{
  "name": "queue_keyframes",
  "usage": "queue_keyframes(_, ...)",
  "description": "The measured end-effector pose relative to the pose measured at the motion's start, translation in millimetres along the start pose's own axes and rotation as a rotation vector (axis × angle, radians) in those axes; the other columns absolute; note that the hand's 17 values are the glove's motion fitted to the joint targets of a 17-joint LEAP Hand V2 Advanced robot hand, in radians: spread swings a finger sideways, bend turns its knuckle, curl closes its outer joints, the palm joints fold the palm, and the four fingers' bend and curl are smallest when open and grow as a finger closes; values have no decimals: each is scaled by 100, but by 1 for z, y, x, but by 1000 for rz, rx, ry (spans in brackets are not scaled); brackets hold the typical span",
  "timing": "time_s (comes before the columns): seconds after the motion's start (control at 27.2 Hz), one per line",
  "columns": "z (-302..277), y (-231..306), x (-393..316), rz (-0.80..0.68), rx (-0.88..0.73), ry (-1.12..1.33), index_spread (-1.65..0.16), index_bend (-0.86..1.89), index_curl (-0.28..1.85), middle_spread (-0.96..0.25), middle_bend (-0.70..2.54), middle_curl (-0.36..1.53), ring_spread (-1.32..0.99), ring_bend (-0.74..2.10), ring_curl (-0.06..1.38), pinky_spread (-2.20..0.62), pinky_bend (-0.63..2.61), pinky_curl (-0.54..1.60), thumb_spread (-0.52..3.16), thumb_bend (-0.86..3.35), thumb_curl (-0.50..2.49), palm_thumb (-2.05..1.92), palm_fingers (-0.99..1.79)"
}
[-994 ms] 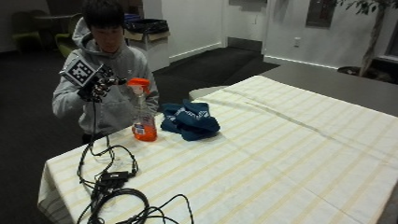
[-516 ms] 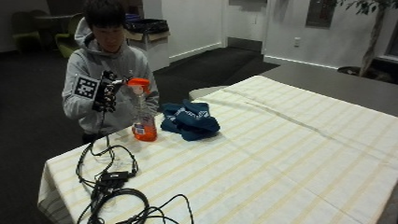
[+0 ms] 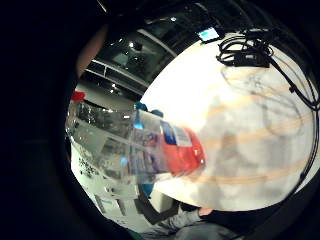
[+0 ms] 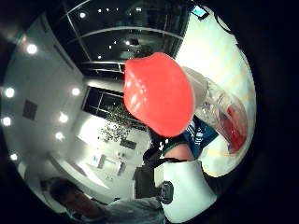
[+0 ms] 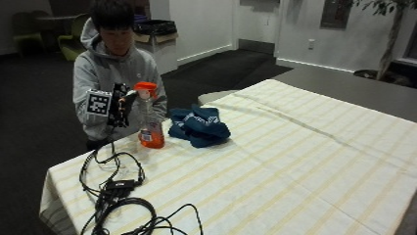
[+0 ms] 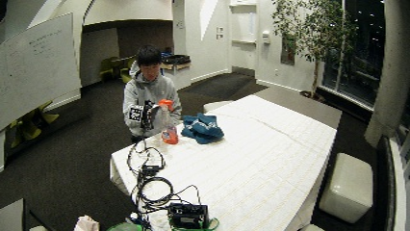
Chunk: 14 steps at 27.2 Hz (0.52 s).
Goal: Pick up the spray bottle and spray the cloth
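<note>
Orange-capped spray bottle (image 5: 149,120) (upright) beside cloth (image 5: 198,126)

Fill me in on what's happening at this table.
A person stands at the table's end with the gloved right hand at the neck of a spray bottle, just below its orange head. Whether it grips the neck cannot be told. The bottle stands upright on the striped tablecloth, orange liquid low in it. A crumpled blue cloth lies just beside it, untouched. Black cables trail across the near corner.
</note>
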<state>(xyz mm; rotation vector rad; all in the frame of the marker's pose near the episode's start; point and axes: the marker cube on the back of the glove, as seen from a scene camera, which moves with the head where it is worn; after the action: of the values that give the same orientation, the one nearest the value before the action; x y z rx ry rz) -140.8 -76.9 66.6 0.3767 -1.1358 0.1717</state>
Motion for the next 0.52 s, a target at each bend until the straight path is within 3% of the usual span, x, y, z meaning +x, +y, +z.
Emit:
queue_keyframes(0.37,20,-12,1,44,110,-4,-18,11,17,16,21,31,15,34,24,27,69,35,89,-3,33,67,-2)
queue_keyframes(0.52,28,-23,0,137,169,-32,-17,8,15,17,24,32,15,46,27,26,66,34,87,-2,34,70,15)
